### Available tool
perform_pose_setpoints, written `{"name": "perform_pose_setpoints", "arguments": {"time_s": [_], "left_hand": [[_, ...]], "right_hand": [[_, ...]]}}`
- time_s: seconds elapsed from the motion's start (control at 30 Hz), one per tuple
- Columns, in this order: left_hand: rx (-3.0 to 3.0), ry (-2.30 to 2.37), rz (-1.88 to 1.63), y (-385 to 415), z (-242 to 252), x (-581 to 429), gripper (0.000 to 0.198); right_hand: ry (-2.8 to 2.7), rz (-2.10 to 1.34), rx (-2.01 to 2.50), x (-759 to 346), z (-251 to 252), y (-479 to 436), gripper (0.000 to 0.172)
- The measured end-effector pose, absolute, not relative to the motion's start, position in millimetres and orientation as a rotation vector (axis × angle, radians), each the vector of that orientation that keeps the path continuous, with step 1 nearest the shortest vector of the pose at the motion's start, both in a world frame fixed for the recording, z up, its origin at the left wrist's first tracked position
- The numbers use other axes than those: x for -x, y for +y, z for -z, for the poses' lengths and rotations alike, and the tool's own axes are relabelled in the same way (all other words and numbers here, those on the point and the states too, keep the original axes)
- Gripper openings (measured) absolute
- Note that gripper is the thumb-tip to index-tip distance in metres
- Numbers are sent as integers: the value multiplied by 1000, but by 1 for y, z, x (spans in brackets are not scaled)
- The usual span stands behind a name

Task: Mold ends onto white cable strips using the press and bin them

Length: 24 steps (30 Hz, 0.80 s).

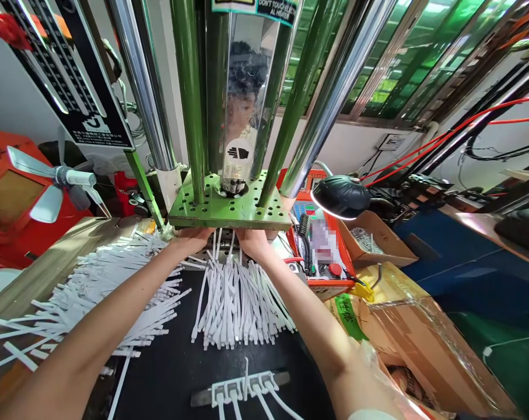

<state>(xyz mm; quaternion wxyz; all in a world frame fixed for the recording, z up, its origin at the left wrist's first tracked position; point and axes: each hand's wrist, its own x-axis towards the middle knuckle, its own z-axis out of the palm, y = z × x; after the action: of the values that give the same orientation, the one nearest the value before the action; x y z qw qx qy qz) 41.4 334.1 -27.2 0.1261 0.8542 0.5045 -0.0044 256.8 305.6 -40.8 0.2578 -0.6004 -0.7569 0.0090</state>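
Above both hands [196, 240] [252, 242], a "DON'T TOUCH" label [276, 10].

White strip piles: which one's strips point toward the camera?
The centre pile, in front of the green plate: its strips run toward the camera, while those in the left pile lie mostly sideways.

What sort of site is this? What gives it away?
Likely a small factory workshop, perhaps for moulding: a press-like machine with a green plate, a "DON'T TOUCH" warning label above it, and heaps of similar white strips.
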Motion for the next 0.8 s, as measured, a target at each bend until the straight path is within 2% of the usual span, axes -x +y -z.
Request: {"name": "perform_pose_setpoints", "arguments": {"time_s": [0.2, 0.37, 0.53, 0.57, 0.63, 0.67, 0.73, 0.8], "left_hand": [[-2543, 1461, -97, 326, 21, -56, 52], [-2563, 1492, -175, 300, 8, -40, 56], [-2641, 1271, -256, 192, 25, 12, 42], [-2748, 1149, -395, 161, 34, 27, 39], [-2932, 1016, -541, 98, 53, 55, 39], [-2985, 979, -532, 70, 61, 67, 47], [-2953, 1084, -530, 28, 72, 86, 59], [-2919, 1236, -466, 10, 78, 98, 55]], "right_hand": [[-2113, -13, 1625, -251, 25, 293, 45], [-2199, -17, 1587, -269, 34, 213, 39], [-2159, 50, 1390, -313, 71, 72, 22], [-2141, 18, 1405, -322, 79, 44, 22], [-2160, -27, 1458, -337, 89, -5, 29], [-2200, -52, 1483, -341, 92, -24, 36], [-2302, -54, 1509, -344, 94, -49, 51], [-2371, 3, 1551, -340, 93, -58, 52]]}}
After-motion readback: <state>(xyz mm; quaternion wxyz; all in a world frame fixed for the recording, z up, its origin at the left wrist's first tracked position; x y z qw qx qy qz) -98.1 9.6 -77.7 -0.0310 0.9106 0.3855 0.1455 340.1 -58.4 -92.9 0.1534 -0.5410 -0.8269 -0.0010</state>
